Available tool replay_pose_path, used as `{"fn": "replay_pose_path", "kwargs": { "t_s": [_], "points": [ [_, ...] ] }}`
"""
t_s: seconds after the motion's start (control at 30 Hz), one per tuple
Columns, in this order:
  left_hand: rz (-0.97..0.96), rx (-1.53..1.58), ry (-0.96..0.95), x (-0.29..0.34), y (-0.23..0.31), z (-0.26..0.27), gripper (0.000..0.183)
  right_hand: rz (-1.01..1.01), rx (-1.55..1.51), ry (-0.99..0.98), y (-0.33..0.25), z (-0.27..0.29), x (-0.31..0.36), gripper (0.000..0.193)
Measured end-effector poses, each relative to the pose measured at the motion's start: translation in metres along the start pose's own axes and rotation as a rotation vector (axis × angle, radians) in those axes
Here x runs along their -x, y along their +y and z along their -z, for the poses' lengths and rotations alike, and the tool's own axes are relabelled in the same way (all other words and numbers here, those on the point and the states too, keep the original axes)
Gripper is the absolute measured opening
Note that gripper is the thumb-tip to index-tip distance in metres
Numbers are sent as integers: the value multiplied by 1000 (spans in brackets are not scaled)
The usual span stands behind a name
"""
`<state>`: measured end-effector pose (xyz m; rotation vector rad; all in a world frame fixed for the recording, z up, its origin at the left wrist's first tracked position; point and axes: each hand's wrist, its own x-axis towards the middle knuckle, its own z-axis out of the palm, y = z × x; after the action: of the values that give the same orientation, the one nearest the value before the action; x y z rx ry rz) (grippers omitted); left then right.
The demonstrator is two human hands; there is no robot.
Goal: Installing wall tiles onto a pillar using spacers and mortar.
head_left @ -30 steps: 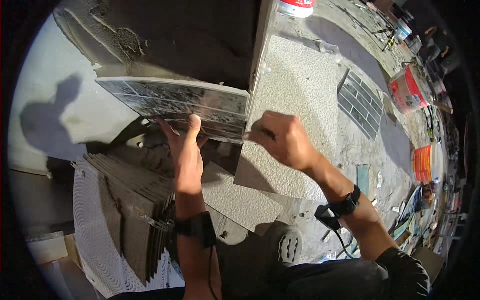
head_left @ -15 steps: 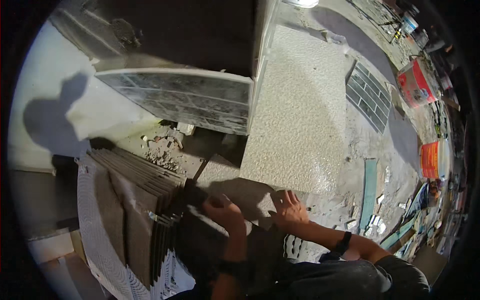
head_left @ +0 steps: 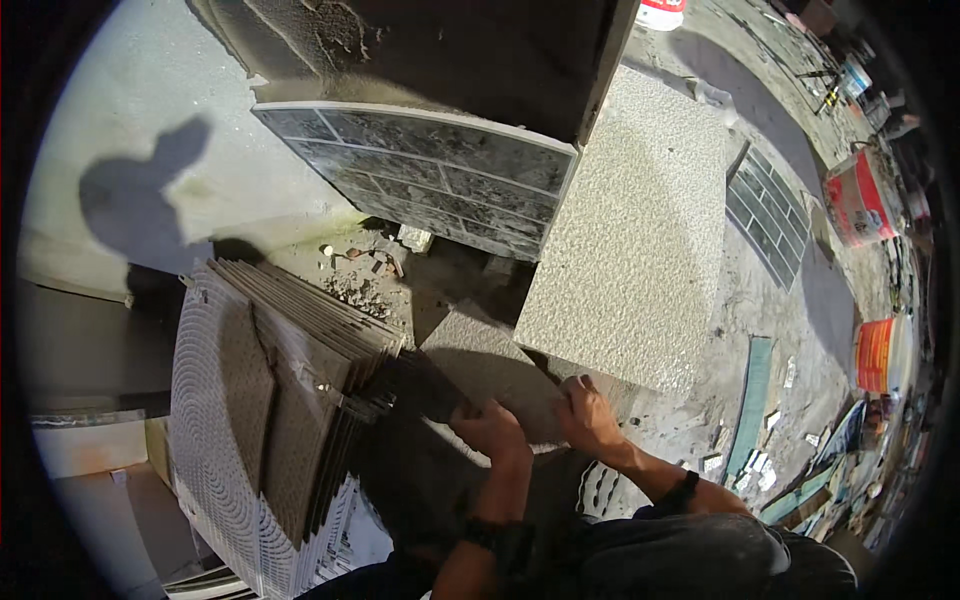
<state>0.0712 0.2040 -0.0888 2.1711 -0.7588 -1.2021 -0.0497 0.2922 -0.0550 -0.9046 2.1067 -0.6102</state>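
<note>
A speckled grey tile (head_left: pixel 500 375) lies in front of me, partly in shadow, with its lit far corner toward the gap under the wall. My left hand (head_left: pixel 492 432) has its fingers curled at the tile's near left edge. Around its right edge, close to the corner of a large textured cream slab (head_left: pixel 625 240), my right hand (head_left: pixel 590 415) is closed, thumb and fingers together. Both hands grip the tile; its underside is hidden. Left of my left hand leans a stack of tiles (head_left: pixel 330 340) with ridged backs.
A wall panel of dark brick-pattern tiles (head_left: pixel 430 180) stands ahead, with rubble (head_left: pixel 375 265) below. On the right lie a brick-pattern tile piece (head_left: pixel 768 215), a green strip (head_left: pixel 750 405) and white fragments. Red buckets (head_left: pixel 860 200) stand farther right.
My view has shifted, so the scene sits farther right. The fingers of my right hand, spread on the tile before, have closed on its edge. My left fingers have curled in.
</note>
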Motion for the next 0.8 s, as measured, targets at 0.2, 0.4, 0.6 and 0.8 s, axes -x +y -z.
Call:
{"fn": "replay_pose_path", "kwargs": {
  "t_s": [0.2, 0.4, 0.6, 0.8],
  "points": [
    [61, 213, -41, -2, 16, 10, 39, 263, -178, 110, -39, 26, 27, 16],
    [113, 395, -155, 9, 44, 16, 49, 391, -73, 150, -74, 64, 27, 15],
    [26, 613, -414, 32, 85, 25, 40, 419, -220, 152, -100, 100, 0, 16],
    [-85, 733, -459, 34, 103, 18, 42, 501, -137, 103, -123, 132, -22, 20]
  ]
}}
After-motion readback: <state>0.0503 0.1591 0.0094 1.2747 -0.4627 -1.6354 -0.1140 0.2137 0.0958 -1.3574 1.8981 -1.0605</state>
